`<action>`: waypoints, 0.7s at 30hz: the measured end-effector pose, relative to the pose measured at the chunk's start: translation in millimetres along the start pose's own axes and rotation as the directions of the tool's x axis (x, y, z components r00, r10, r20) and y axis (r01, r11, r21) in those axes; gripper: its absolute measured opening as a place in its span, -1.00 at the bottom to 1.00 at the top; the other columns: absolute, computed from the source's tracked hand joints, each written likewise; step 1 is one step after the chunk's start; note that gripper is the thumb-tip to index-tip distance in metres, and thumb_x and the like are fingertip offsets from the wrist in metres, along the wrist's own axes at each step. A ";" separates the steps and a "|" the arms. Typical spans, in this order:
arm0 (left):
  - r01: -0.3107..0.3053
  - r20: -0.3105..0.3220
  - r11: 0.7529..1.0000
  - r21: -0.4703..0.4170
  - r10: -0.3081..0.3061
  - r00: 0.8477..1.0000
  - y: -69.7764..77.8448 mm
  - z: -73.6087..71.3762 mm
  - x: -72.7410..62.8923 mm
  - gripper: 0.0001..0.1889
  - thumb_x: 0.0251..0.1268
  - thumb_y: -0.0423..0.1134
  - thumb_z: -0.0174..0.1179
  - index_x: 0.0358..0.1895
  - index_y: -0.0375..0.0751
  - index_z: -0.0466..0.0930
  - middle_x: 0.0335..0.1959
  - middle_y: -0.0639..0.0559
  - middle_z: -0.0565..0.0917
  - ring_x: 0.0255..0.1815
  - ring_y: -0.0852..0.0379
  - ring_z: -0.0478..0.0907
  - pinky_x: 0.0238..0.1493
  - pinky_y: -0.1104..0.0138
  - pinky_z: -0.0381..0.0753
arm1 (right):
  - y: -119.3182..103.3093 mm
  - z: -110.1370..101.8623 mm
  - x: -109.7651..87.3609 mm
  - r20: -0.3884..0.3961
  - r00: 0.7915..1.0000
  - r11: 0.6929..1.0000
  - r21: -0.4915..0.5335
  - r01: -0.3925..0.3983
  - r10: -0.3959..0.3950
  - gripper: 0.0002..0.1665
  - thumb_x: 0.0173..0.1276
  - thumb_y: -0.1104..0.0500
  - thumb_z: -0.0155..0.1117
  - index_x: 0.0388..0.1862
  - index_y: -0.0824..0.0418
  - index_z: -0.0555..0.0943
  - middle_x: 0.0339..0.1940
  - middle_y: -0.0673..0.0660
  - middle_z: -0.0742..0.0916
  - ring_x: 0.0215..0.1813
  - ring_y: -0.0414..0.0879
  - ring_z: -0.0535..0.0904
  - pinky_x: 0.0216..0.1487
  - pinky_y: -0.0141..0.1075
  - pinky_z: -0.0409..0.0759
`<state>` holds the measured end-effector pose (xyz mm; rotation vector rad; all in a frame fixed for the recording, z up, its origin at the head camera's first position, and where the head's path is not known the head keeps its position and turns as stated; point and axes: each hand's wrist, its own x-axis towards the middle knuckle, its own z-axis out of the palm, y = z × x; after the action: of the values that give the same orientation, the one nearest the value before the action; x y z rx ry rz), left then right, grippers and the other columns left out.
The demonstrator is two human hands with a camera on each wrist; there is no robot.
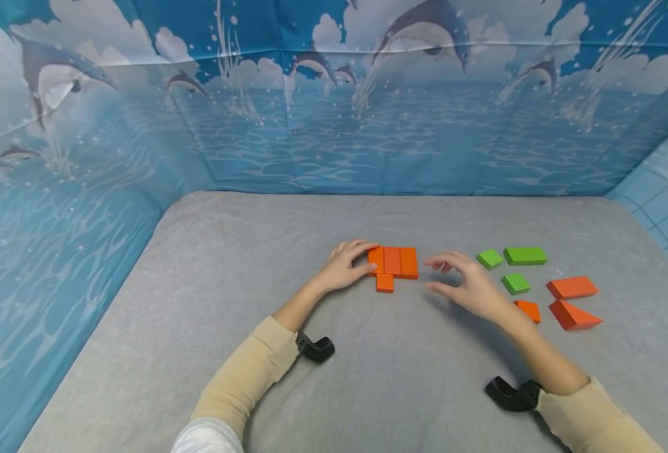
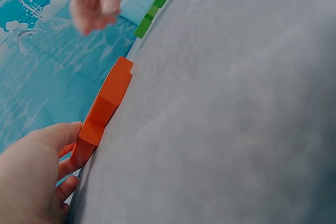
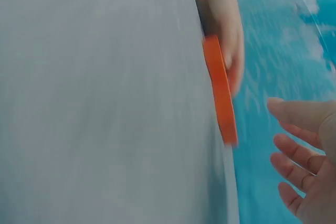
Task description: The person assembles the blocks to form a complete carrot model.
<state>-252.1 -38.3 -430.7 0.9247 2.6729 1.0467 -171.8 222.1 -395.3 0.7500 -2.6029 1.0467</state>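
The left hand (image 1: 341,269) has its thumb and fingers pinched on the left end of the orange group (image 1: 392,260), which lies a little right of the middle of the grey table (image 1: 396,390), nearer to the far edge than the loose pieces in front. In this group three blocks lie side by side, and I see no gap between them; a small block (image 1: 385,283) touches their near side.

The right hand (image 1: 470,286) is beside the group's right end, above the table, with thumb and fingers apart and nothing between them.

Toward the right edge lie the loose pieces: a long green block (image 1: 525,255), two small green blocks (image 1: 516,284), a small orange piece (image 1: 528,311) partly behind the right wrist, a long orange block (image 1: 572,287) and an orange wedge (image 1: 575,316).

I judge the work as partly done: four orange pieces are joined in one flat shape, while six pieces, three of them green, are not yet added, if all are needed.
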 end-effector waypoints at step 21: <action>-0.002 0.007 1.000 -0.009 0.002 1.000 0.1 -0.7 -0.8 -0.51 0.33 -0.05 0.04 0.31 0.04 0.30 0.30 0.04 0.30 0.29 0.03 0.14 0.28 0.06 0.03 | 46.9 -79.2 -91.8 -0.039 0.985 0.979 -0.106 -0.172 0.168 -0.53 -0.09 0.33 0.49 -0.12 0.27 0.60 -0.18 -0.37 0.53 -0.22 -0.48 0.37 -0.30 -0.59 0.30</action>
<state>-251.6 -39.1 -430.2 0.9273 2.6601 1.0526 -117.9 340.1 -401.9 0.4900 -2.7114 0.9419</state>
